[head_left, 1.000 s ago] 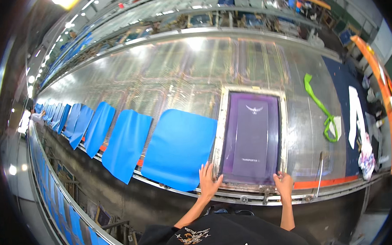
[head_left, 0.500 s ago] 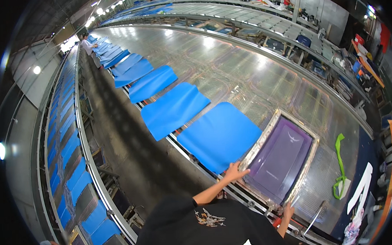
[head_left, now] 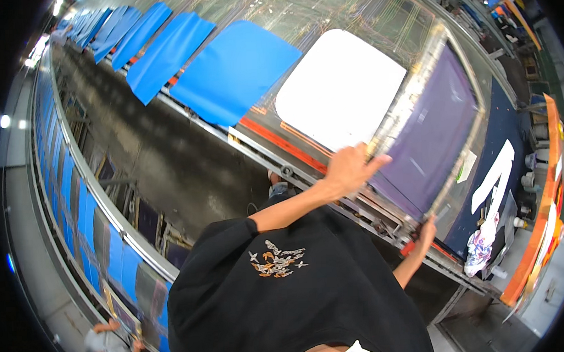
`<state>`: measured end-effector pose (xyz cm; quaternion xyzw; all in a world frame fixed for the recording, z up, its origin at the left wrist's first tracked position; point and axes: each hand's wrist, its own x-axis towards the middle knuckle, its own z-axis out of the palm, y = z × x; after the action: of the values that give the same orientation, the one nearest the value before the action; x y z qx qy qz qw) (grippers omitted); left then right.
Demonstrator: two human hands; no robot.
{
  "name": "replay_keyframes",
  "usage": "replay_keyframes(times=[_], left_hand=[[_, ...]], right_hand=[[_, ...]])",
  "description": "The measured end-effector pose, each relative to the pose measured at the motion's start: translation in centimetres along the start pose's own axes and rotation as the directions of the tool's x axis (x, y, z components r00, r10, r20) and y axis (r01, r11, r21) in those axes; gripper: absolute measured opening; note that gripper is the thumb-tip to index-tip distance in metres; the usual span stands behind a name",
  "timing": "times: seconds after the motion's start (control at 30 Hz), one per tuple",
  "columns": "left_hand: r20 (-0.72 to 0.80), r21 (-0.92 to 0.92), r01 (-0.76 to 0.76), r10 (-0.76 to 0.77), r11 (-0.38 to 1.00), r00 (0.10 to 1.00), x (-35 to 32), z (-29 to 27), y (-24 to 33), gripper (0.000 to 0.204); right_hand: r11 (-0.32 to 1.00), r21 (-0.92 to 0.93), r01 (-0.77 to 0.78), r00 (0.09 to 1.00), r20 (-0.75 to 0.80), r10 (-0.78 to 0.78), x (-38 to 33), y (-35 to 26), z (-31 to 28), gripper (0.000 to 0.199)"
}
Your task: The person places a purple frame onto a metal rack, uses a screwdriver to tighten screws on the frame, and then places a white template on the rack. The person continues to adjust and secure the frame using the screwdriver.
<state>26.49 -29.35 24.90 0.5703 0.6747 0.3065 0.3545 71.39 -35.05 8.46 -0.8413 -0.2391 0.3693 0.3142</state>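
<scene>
A screen printing frame (head_left: pixel 429 116) with purple mesh and a worn, pale, stained rim stands tilted over the long table. My left hand (head_left: pixel 352 171) grips the rim at its near left corner, the thumb reaching over toward the mesh. At the near right corner my right hand (head_left: pixel 427 234) is closed on the frame, beside a small red part (head_left: pixel 409 248); its fingertips are partly hidden. Just left of the frame a white panel with rounded corners (head_left: pixel 344 88) lies flat. Beyond it is a blue panel (head_left: pixel 234 71), with several more in a row.
A metal rail (head_left: pixel 256 153) edges the table. White cut pieces (head_left: pixel 493 179) and a crumpled cloth (head_left: pixel 482 249) lie on the dark right end, near a long orange strip (head_left: pixel 536 221). Across the aisle, another person (head_left: pixel 107 347) works at a second table (head_left: pixel 117 230).
The frame has gone from lying low on the table to tilted, and has shifted right. A white panel now shows between it and the nearest blue one. My view has swung downward and right.
</scene>
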Motion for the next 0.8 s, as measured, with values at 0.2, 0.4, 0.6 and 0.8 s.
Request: replay_keyframes(times=[0.2,0.4,0.6,0.8], left_hand=[[0.164,-0.184,-0.01,0.041,0.983,0.986,-3.1,19.7,4.2,0.085],[0.224,-0.12,0.035,-0.007,0.992,0.975,-6.1,28.9,2.3,0.084],[0.311,0.025,0.042,-0.048,0.999,0.949,-6.8,31.5,0.4,0.074],[0.497,0.122,-0.194,0.109,0.973,0.861,-5.8,32.3,1.5,0.075]], right_hand=[[0.964,-0.239,-0.118,0.94,-0.34,0.031,5.8,3.4,-21.0,0.078],[0.947,-0.301,-0.108,0.913,-0.408,-0.026,5.6,7.1,-24.1,0.08],[0.878,-0.432,-0.206,0.925,-0.38,0.031,10.0,11.8,-25.1,0.09],[0.815,-0.554,-0.171,0.885,-0.449,-0.119,12.8,12.6,-28.1,0.086]])
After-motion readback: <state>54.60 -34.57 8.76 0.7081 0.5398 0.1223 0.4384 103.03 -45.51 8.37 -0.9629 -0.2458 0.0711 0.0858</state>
